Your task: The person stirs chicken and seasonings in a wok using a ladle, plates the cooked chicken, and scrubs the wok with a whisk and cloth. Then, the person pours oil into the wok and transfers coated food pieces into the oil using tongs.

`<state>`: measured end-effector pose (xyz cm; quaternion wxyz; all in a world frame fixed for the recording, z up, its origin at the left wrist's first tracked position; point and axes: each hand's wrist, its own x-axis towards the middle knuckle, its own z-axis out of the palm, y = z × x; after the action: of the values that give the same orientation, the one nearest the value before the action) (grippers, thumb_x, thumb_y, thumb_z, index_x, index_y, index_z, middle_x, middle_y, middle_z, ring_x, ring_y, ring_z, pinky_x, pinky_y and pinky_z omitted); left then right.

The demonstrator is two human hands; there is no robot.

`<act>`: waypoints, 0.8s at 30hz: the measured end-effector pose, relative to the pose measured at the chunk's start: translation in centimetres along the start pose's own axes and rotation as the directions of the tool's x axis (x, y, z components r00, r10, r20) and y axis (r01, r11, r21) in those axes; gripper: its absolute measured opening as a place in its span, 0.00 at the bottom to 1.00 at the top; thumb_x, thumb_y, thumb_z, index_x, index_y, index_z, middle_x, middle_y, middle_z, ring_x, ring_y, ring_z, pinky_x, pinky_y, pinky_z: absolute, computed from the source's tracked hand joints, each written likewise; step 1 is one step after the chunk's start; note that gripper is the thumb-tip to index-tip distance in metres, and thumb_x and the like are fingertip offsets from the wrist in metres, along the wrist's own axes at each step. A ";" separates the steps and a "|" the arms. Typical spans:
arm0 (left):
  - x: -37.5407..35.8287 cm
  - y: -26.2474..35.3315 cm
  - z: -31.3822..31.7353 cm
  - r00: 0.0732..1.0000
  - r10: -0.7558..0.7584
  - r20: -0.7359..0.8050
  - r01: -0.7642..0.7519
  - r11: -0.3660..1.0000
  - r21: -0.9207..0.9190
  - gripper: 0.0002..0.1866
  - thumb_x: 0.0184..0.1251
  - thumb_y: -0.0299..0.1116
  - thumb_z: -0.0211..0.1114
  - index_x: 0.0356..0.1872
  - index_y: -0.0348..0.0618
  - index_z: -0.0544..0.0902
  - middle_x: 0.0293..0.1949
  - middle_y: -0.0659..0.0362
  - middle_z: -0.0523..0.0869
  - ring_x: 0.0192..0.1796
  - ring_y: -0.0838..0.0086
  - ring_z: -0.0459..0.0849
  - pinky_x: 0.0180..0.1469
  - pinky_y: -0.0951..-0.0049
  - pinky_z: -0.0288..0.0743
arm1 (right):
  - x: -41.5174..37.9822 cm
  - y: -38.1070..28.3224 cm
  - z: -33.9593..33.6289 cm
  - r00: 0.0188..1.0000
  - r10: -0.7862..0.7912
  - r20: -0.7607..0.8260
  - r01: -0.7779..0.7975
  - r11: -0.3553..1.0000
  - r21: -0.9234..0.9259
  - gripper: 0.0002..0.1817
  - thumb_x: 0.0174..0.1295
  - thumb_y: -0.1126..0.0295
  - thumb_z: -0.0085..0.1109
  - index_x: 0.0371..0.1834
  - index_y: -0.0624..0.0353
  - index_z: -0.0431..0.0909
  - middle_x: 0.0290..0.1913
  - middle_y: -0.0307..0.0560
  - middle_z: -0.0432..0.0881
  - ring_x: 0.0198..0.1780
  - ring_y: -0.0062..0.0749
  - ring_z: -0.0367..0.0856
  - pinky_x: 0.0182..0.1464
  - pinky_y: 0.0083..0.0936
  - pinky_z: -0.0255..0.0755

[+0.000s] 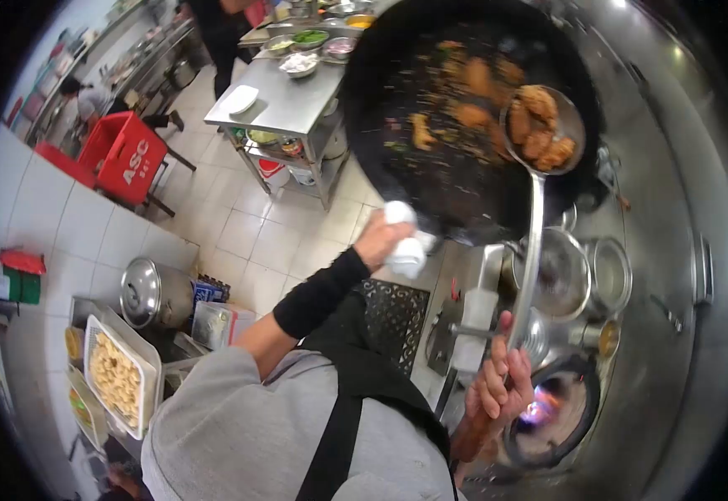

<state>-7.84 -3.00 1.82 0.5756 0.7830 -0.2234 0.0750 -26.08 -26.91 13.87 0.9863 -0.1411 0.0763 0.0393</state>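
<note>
A large black wok (464, 192) is raised at the upper middle, with browned fried pieces and small bits inside. My left hand (385, 240) is closed round a folded white cloth (401, 255) at the wok's near edge. My right hand (502, 380) has its fingers wrapped about the handle of a long metal ladle (533, 242). The ladle's bowl is over the right side of the wok and holds several fried pieces (538, 125). Below and to the right of my right hand, a flame shows inside a burner ring (564, 447).
Metal pots (608, 275) stand right of the ladle handle. A steel table (285, 104) with bowls is beyond the wok's left side. A red crate (126, 159), a lidded pot (155, 292) and a white basket (145, 392) are at left. Two other people are farther back.
</note>
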 end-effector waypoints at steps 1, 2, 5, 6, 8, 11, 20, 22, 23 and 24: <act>-0.2 -1.2 -2.4 0.947 -0.305 -0.104 0.256 0.907 -0.335 0.03 0.50 0.26 0.66 0.25 0.42 0.81 0.25 0.59 0.80 0.30 0.69 0.83 0.32 0.67 0.75 | 2.4 1.1 0.7 0.997 0.072 0.019 -0.072 0.997 0.007 0.27 0.72 0.77 0.39 0.72 0.77 0.52 0.32 0.48 0.66 0.13 0.15 0.60 0.07 0.15 0.60; -0.5 -2.8 -4.9 0.846 -0.504 -0.176 0.338 0.761 -0.554 0.04 0.57 0.24 0.60 0.24 0.42 0.79 0.24 0.63 0.79 0.26 0.76 0.81 0.28 0.70 0.73 | 5.3 2.2 1.7 0.989 0.137 0.045 -0.135 0.990 -0.043 0.27 0.71 0.78 0.39 0.72 0.78 0.52 0.32 0.47 0.66 0.14 0.15 0.60 0.07 0.14 0.60; -3.3 -9.1 -12.6 0.712 -0.540 -0.448 0.308 0.814 -0.492 0.03 0.56 0.25 0.59 0.25 0.44 0.76 0.22 0.66 0.75 0.21 0.81 0.74 0.24 0.73 0.67 | 14.6 6.3 2.7 0.933 0.354 0.061 -0.353 0.935 -0.022 0.27 0.71 0.78 0.40 0.72 0.78 0.51 0.33 0.47 0.66 0.14 0.15 0.59 0.07 0.13 0.59; -4.2 -9.3 -13.7 0.634 -0.583 -0.509 0.291 0.789 -0.541 0.03 0.56 0.24 0.58 0.25 0.44 0.76 0.21 0.66 0.75 0.21 0.81 0.74 0.24 0.74 0.66 | 17.4 6.3 3.2 0.906 0.421 0.027 -0.418 0.904 -0.086 0.27 0.71 0.78 0.42 0.71 0.78 0.52 0.33 0.46 0.66 0.15 0.14 0.59 0.07 0.12 0.58; -7.1 -10.0 -17.4 0.473 -0.676 -0.565 0.271 0.721 -0.637 0.06 0.58 0.23 0.58 0.23 0.45 0.73 0.22 0.69 0.72 0.23 0.83 0.71 0.25 0.73 0.66 | 23.3 9.7 4.0 0.845 0.534 0.028 -0.530 0.843 -0.090 0.27 0.71 0.77 0.44 0.71 0.78 0.54 0.33 0.46 0.66 0.16 0.13 0.60 0.07 0.11 0.57; -12.1 -13.4 -20.5 0.225 -0.714 -0.662 0.322 0.696 -0.641 0.04 0.57 0.26 0.59 0.24 0.44 0.75 0.22 0.66 0.75 0.24 0.79 0.75 0.25 0.72 0.67 | 32.8 14.9 6.1 0.760 0.650 0.014 -0.624 0.735 -0.264 0.25 0.71 0.77 0.45 0.68 0.78 0.59 0.33 0.44 0.67 0.17 0.12 0.60 0.09 0.10 0.56; -12.4 -15.3 -21.5 -0.145 -0.574 -0.806 0.353 0.731 -0.585 0.07 0.60 0.23 0.53 0.23 0.43 0.73 0.21 0.62 0.74 0.19 0.75 0.76 0.20 0.70 0.71 | 62.8 35.5 6.0 0.393 0.919 -0.014 -0.748 0.312 -0.585 0.15 0.68 0.76 0.51 0.55 0.73 0.70 0.30 0.39 0.71 0.19 0.11 0.61 0.15 0.09 0.56; -9.2 -15.6 -22.2 -0.273 -0.636 -0.722 0.111 0.724 -0.681 0.08 0.61 0.23 0.53 0.22 0.42 0.72 0.22 0.61 0.74 0.19 0.75 0.77 0.21 0.69 0.72 | 67.9 40.4 6.1 0.353 0.935 -0.035 -0.713 0.245 -0.657 0.13 0.67 0.77 0.53 0.51 0.72 0.72 0.28 0.39 0.71 0.18 0.12 0.61 0.16 0.11 0.56; -8.6 -16.5 -22.3 -0.270 -0.572 -0.774 0.242 0.738 -0.630 0.09 0.61 0.23 0.53 0.21 0.42 0.72 0.22 0.61 0.74 0.20 0.75 0.76 0.21 0.70 0.71 | 69.9 42.7 6.1 0.354 0.934 -0.055 -0.676 0.215 -0.704 0.11 0.65 0.77 0.54 0.48 0.72 0.74 0.26 0.40 0.72 0.18 0.13 0.62 0.16 0.12 0.56; -7.7 -17.7 -22.9 -0.256 -0.513 -0.820 0.372 0.730 -0.573 0.10 0.61 0.23 0.54 0.20 0.42 0.72 0.22 0.62 0.74 0.21 0.76 0.76 0.22 0.71 0.71 | 72.1 44.5 5.8 0.358 0.931 -0.075 -0.639 0.185 -0.747 0.09 0.64 0.77 0.54 0.44 0.72 0.75 0.25 0.40 0.72 0.17 0.14 0.62 0.17 0.13 0.56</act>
<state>-3.77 24.62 -8.93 0.5737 0.4758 0.5504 0.3762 41.40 21.39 -4.39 0.6765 -0.4094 -0.0840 0.6064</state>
